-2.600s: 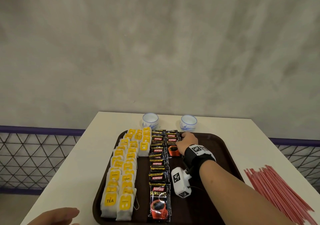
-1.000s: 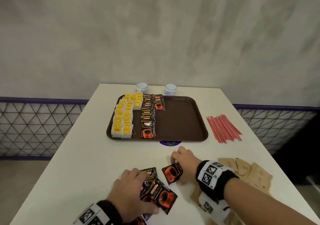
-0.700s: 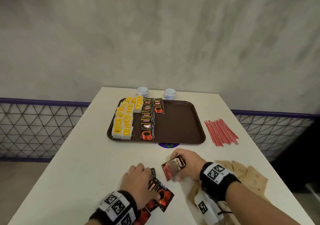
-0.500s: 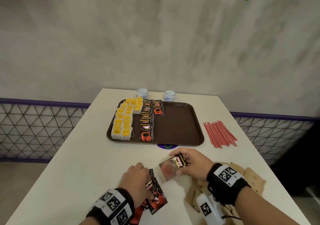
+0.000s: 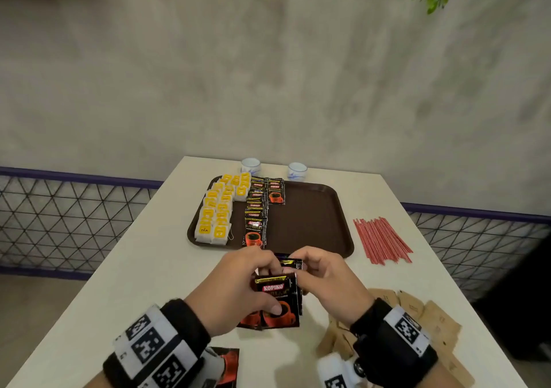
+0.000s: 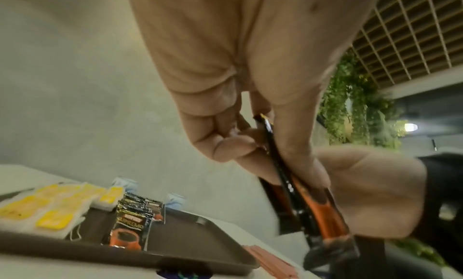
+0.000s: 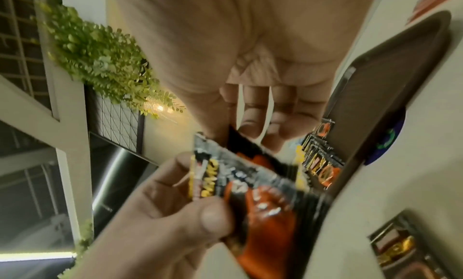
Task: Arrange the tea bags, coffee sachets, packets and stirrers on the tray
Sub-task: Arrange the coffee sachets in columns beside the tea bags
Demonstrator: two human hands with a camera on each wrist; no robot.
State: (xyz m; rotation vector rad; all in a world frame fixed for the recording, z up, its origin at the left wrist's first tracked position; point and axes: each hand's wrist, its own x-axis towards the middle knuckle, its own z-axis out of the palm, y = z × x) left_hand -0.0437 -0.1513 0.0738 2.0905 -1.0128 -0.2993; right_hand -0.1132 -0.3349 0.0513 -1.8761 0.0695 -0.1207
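My left hand [image 5: 264,284] and right hand [image 5: 307,274] meet just in front of the brown tray [image 5: 316,223]. Together they hold a small stack of black-and-orange coffee sachets [image 5: 277,295] upright above the table. The left thumb presses the front sachet [image 7: 250,194], and the right fingers curl at the stack's top right edge. Seen from the left wrist, the stack [image 6: 298,194] stands edge-on between thumb and fingers. Rows of yellow tea bags [image 5: 220,208] and coffee sachets [image 5: 256,211] fill the tray's left part. Red stirrers [image 5: 381,238] lie right of the tray, and brown packets [image 5: 432,325] lie near right.
Two small white cups [image 5: 250,165] [image 5: 297,170] stand behind the tray at the table's far edge. One more sachet [image 5: 228,366] lies on the table under my left wrist. The tray's right half is bare. A wire fence runs on both sides of the table.
My left hand lifted its sachets off the table. My right hand brought its single sachet across, and both hands now hold one stack. The view has tilted upward.
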